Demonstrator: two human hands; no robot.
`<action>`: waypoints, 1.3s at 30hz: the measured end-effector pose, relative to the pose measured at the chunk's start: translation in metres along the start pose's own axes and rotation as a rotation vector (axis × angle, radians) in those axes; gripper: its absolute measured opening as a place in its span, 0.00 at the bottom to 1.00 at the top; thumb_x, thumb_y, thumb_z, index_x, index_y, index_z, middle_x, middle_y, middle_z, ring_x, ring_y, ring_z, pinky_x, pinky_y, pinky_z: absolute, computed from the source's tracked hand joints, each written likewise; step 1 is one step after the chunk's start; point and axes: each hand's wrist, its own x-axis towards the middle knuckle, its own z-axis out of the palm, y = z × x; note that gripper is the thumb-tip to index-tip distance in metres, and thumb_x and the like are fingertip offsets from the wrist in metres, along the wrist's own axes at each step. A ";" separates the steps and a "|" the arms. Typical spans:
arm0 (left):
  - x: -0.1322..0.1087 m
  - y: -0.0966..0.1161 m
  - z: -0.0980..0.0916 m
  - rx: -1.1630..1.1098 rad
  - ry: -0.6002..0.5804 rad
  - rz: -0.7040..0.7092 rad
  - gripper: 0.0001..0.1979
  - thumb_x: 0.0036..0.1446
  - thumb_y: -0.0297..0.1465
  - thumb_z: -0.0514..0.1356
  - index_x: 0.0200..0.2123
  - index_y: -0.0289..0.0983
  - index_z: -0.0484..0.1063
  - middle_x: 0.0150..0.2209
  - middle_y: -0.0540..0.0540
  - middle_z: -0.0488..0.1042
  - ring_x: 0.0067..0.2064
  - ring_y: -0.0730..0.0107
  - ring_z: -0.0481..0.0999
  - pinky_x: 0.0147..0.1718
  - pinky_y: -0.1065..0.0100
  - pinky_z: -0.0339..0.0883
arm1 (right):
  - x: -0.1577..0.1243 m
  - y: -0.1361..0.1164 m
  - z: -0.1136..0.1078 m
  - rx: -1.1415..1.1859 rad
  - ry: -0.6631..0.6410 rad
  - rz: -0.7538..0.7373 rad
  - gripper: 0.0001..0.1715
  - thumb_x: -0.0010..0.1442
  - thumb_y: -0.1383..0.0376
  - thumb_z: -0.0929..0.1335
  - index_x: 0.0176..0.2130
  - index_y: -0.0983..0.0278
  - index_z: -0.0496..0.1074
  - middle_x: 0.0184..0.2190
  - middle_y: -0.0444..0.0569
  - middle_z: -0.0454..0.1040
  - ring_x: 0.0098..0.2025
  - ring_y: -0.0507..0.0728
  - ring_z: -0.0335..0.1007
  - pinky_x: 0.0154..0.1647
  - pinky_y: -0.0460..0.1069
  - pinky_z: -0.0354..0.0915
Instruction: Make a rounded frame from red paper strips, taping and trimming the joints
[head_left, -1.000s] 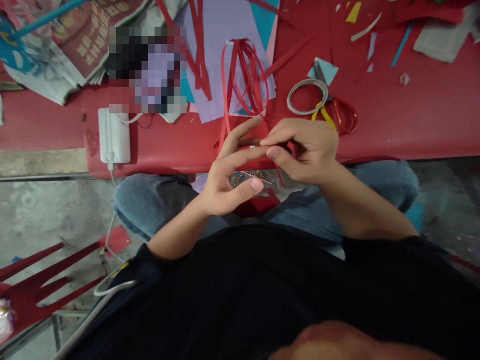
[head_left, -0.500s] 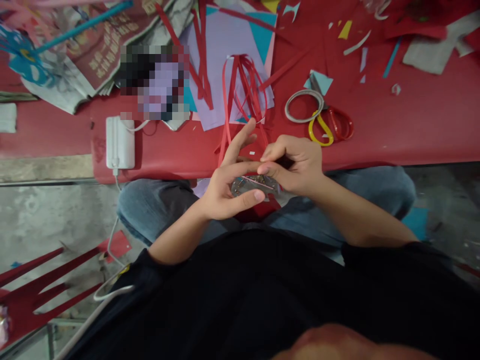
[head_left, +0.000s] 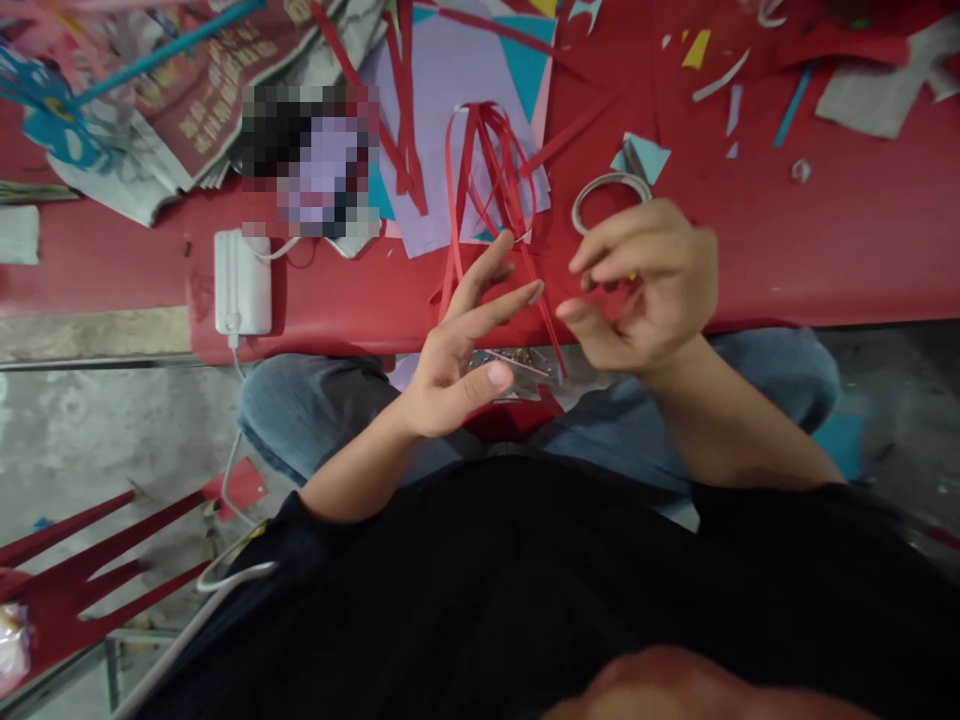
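Observation:
My left hand (head_left: 457,350) is over the table's front edge, fingers spread and thumb apart, with nothing gripped. Its index fingertip has a small shiny patch I cannot make out. My right hand (head_left: 649,290) hovers to its right, fingers loosely curled and thumb apart; I see nothing held in it. Just beyond it lies a roll of tape (head_left: 576,212), partly covered by the fingers. Scissors (head_left: 636,158) are mostly hidden behind my right hand. Looped red strips (head_left: 466,150) stand beyond my left hand, their lower ends passing close to its fingers.
Lilac paper sheets (head_left: 431,100) and loose red strips (head_left: 405,150) lie on the red table (head_left: 810,250). A white power bank (head_left: 244,285) with a cable is at left, near newspaper (head_left: 150,190). Paper scraps (head_left: 697,48) lie at right. A clear bag (head_left: 525,362) shows below my hands.
My right hand has moved away from my left index finger, right and farther out, and its pinch has opened. It now covers the scissors' handles. My left hand has hardly moved.

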 end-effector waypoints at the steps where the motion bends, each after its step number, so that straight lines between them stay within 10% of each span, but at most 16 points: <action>1: 0.000 0.000 0.000 0.031 0.017 0.021 0.50 0.66 0.74 0.50 0.82 0.55 0.60 0.89 0.48 0.41 0.86 0.25 0.52 0.81 0.22 0.58 | 0.000 -0.001 -0.002 -0.045 -0.066 -0.063 0.14 0.74 0.51 0.74 0.42 0.55 0.71 0.37 0.44 0.82 0.33 0.54 0.76 0.27 0.50 0.66; 7: -0.003 0.009 0.001 0.094 0.027 0.093 0.50 0.68 0.69 0.53 0.82 0.47 0.61 0.89 0.45 0.42 0.87 0.31 0.52 0.83 0.30 0.58 | -0.006 -0.008 -0.007 -0.116 -0.209 -0.197 0.15 0.71 0.69 0.72 0.37 0.57 0.63 0.42 0.40 0.83 0.34 0.49 0.77 0.30 0.48 0.67; 26: -0.002 0.036 0.000 0.170 -0.030 0.042 0.48 0.69 0.63 0.56 0.84 0.51 0.54 0.89 0.53 0.39 0.88 0.31 0.52 0.84 0.29 0.59 | -0.008 -0.009 -0.013 -0.296 -0.401 -0.244 0.14 0.77 0.64 0.64 0.36 0.57 0.61 0.35 0.40 0.79 0.29 0.51 0.68 0.30 0.51 0.60; 39: -0.004 0.022 0.002 0.204 0.022 0.128 0.53 0.63 0.65 0.60 0.83 0.47 0.58 0.89 0.50 0.40 0.85 0.35 0.58 0.78 0.33 0.67 | -0.012 -0.006 -0.007 -0.228 -0.228 -0.302 0.12 0.72 0.66 0.70 0.38 0.55 0.63 0.42 0.37 0.84 0.29 0.51 0.69 0.30 0.52 0.61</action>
